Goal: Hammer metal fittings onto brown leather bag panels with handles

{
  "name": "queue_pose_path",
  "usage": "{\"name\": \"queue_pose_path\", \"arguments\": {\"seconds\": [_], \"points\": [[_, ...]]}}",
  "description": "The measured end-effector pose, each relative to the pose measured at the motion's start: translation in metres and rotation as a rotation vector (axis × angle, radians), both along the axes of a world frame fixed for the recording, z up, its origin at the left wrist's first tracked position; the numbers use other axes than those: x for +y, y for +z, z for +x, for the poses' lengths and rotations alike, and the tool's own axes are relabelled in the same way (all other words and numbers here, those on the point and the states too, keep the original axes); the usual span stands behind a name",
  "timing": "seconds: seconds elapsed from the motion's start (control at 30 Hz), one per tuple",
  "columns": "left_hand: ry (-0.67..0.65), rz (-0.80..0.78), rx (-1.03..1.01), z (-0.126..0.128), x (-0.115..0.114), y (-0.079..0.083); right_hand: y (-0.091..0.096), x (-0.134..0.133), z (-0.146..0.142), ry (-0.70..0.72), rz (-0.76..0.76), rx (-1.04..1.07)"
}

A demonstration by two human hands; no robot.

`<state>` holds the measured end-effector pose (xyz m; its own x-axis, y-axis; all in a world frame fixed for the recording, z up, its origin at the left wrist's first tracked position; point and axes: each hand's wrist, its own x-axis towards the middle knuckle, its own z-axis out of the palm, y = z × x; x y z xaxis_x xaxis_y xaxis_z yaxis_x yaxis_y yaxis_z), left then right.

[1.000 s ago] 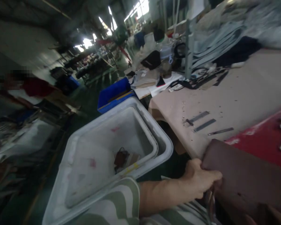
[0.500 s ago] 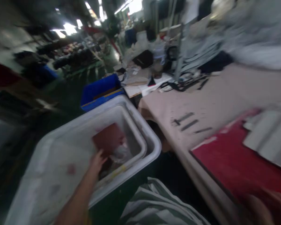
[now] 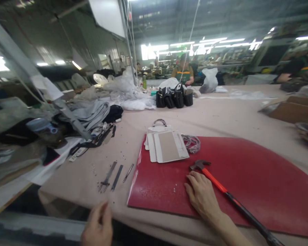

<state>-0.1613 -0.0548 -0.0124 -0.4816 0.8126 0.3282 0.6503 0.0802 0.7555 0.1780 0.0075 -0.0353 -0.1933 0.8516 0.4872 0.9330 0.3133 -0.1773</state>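
My right hand (image 3: pixel 201 194) lies palm down on a red board (image 3: pixel 246 171), its fingers stretched out and loosely apart. Right beside it rests a claw hammer (image 3: pixel 218 184) with an orange and black handle; the hand is not wrapped round it. Tiny pale bits (image 3: pixel 175 187) are scattered left of the fingers. Slightly blurred at the table's front edge, my left hand (image 3: pixel 97 223) has loosely bent fingers, with a gap to the thumb and nothing seen in it. Nearest to it lie a pronged metal punch (image 3: pixel 108 177), a flat metal bar (image 3: pixel 117 178) and a thin metal rod (image 3: pixel 128 173).
Flat white-edged panels (image 3: pixel 169 146) and plastic-wrapped handles (image 3: pixel 192 143) lie on the board's far left. Black bags (image 3: pixel 174 97) stand farther back on the table (image 3: pixel 220 116). A metal post (image 3: pixel 66 112) rises at left among cloth and plastic. A person (image 3: pixel 183 73) sits across the table.
The view has swung right from the white bin to the table. My left hand has left the bin and the brown-red piece there, and is now by the table edge.
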Motion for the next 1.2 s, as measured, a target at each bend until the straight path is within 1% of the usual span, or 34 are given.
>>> {"name": "queue_pose_path", "arguments": {"seconds": [0.03, 0.07, 0.1, 0.13, 0.2, 0.27, 0.3, 0.37, 0.43, 0.5, 0.57, 0.63, 0.67, 0.7, 0.77, 0.83, 0.87, 0.9, 0.93, 0.97, 1.0, 1.03, 1.07, 1.13, 1.2], "points": [[-0.069, 0.078, 0.062, 0.014, 0.013, -0.001, -0.001, 0.000, -0.001, -0.003, 0.000, 0.008], [-0.223, 0.102, 0.107, 0.033, 0.031, -0.002, -0.001, -0.001, -0.002, -0.006, -0.003, 0.016], [-0.380, 0.089, 0.179, 0.056, 0.051, -0.002, -0.001, -0.001, -0.003, -0.012, -0.009, 0.024], [-0.493, 0.063, 0.271, 0.081, 0.072, 0.000, 0.000, -0.001, -0.004, -0.018, -0.015, 0.034], [-0.637, -0.025, 0.466, 0.129, 0.112, 0.004, 0.002, -0.002, -0.006, -0.030, -0.026, 0.053], [-0.699, -0.123, 0.612, 0.165, 0.142, 0.010, 0.004, -0.003, -0.006, -0.037, -0.032, 0.071], [-0.697, -0.157, 0.663, 0.177, 0.154, 0.013, 0.005, -0.003, -0.006, -0.036, -0.035, 0.080], [-0.676, -0.188, 0.756, 0.192, 0.169, 0.017, 0.005, -0.003, -0.006, -0.034, -0.033, 0.095], [-0.663, -0.182, 0.850, 0.198, 0.177, 0.019, 0.004, -0.003, -0.006, -0.036, -0.027, 0.102], [-0.694, -0.174, 0.910, 0.197, 0.181, 0.021, 0.004, -0.003, -0.006, -0.044, -0.024, 0.104], [-0.740, -0.167, 0.880, 0.190, 0.186, 0.025, 0.004, -0.002, -0.006, -0.048, -0.028, 0.106], [-0.747, -0.118, 0.745, 0.175, 0.193, 0.036, 0.004, -0.002, -0.006, -0.047, -0.027, 0.106], [-0.717, -0.074, 0.651, 0.164, 0.198, 0.044, 0.004, -0.002, -0.006, -0.044, -0.024, 0.104], [-0.664, -0.022, 0.551, 0.152, 0.202, 0.055, 0.003, -0.001, -0.005, -0.041, -0.018, 0.102], [-0.508, 0.080, 0.366, 0.122, 0.209, 0.080, 0.000, -0.001, -0.004, -0.035, 0.005, 0.098], [-0.361, 0.163, 0.193, 0.090, 0.210, 0.108, -0.004, 0.001, -0.002, -0.024, 0.050, 0.101], [-0.321, 0.191, 0.075, 0.076, 0.207, 0.120, -0.006, 0.003, -0.001, -0.015, 0.078, 0.106], [-0.306, 0.206, -0.072, 0.063, 0.201, 0.129, -0.009, 0.004, 0.000, -0.006, 0.106, 0.114], [-0.316, 0.196, -0.242, 0.053, 0.193, 0.135, -0.011, 0.006, 0.000, 0.005, 0.128, 0.124], [-0.342, 0.161, -0.417, 0.046, 0.183, 0.137, -0.013, 0.008, 0.001, 0.011, 0.143, 0.139], [-0.371, 0.110, -0.579, 0.041, 0.170, 0.135, -0.014, 0.009, 0.002, 0.015, 0.149, 0.159], [-0.395, 0.052, -0.713, 0.040, 0.156, 0.128, -0.014, 0.011, 0.003, 0.017, 0.143, 0.185], [-0.412, -0.005, -0.815, 0.041, 0.140, 0.118, -0.014, 0.012, 0.005, 0.021, 0.129, 0.219], [-0.417, -0.087, -0.954, 0.048, 0.106, 0.092, -0.013, 0.014, 0.008, 0.040, 0.082, 0.318], [-0.422, -0.143, -1.045, 0.056, 0.074, 0.066, -0.010, 0.014, 0.012, 0.074, 0.017, 0.461]]}}
